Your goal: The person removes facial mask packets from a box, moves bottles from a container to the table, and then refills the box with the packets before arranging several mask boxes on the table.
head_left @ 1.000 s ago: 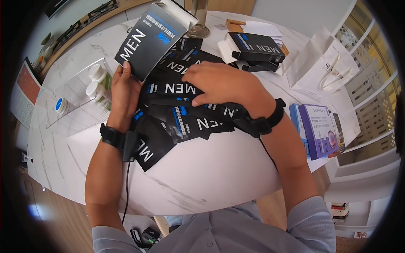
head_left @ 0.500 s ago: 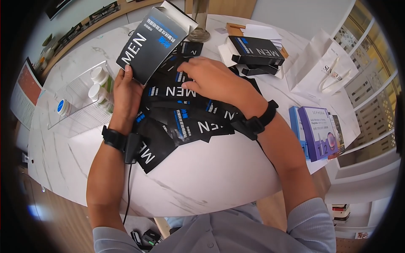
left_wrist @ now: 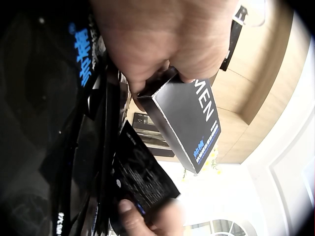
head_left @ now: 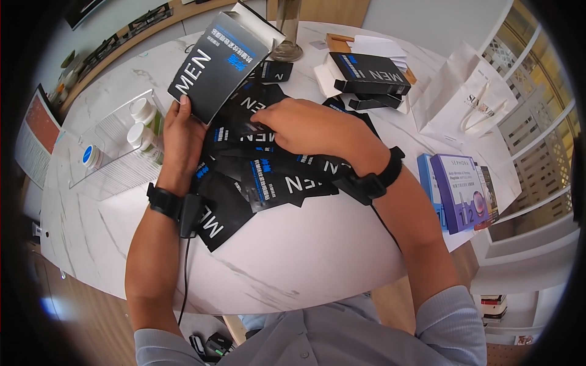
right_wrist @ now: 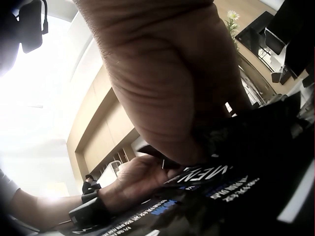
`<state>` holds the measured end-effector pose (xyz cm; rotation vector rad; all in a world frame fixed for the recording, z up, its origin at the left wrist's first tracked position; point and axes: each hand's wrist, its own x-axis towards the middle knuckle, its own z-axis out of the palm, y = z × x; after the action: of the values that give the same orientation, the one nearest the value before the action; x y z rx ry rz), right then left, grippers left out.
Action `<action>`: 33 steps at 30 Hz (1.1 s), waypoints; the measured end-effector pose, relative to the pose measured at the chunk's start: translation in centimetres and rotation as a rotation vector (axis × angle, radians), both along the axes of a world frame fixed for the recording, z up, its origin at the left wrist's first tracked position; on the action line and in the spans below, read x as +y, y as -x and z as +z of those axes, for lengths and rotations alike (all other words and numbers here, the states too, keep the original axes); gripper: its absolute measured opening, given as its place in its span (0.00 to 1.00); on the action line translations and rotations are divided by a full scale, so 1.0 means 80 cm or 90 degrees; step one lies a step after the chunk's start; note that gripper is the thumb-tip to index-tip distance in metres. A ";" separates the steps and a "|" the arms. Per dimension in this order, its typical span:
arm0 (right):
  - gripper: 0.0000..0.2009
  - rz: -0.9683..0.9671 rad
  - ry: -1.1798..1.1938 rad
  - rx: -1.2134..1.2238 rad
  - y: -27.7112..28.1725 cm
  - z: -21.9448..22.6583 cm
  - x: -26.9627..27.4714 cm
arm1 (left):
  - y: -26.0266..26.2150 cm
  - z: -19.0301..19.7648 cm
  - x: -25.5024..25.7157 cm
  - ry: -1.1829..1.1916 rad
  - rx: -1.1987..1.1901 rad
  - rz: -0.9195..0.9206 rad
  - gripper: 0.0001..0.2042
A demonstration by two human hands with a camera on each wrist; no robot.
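Note:
The left hand (head_left: 183, 137) grips the lower end of a black MEN box (head_left: 220, 67), held tilted above the table, its far end open. In the left wrist view, the box (left_wrist: 189, 118) extends from under the left hand (left_wrist: 167, 39). Black MEN sachets (head_left: 274, 183) lie overlapping in a loose pile. Over this pile, the right hand (head_left: 317, 128) pinches a sachet (left_wrist: 142, 169) between thumb and fingers, as the left wrist view shows. The right wrist view has the right hand (right_wrist: 157, 83) close above the sachets, its fingertips hidden.
Black boxes (head_left: 372, 73) lie at the back right, near a white paper bag (head_left: 464, 100). Purple and blue boxes (head_left: 461, 189) stand at the right edge. A clear tray (head_left: 113, 165) with white bottles is on the left, and a glass vase (head_left: 288, 30) behind.
The right hand has drawn a little nearer the left hand, shifting sachets at the top of the pile and uncovering others at the right. The left hand and box have barely moved.

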<state>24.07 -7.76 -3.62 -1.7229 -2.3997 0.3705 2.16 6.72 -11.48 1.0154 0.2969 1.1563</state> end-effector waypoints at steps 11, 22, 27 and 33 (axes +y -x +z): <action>0.11 0.197 -0.598 0.218 -0.040 0.090 -0.017 | -0.001 0.001 -0.002 0.008 0.019 0.009 0.21; 0.08 0.128 -0.434 0.411 -0.090 0.074 -0.011 | 0.001 0.004 -0.006 0.015 0.012 -0.009 0.19; 0.03 0.154 -0.445 0.260 -0.108 0.085 -0.019 | 0.000 0.005 -0.009 0.016 0.051 0.006 0.22; 0.07 0.177 -0.380 0.261 -0.107 0.086 -0.020 | 0.002 0.008 -0.010 -0.014 0.080 -0.018 0.22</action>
<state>32.60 -9.40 3.25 -0.9578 -2.1401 0.0185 2.02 5.90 -10.87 1.1111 0.3696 1.0741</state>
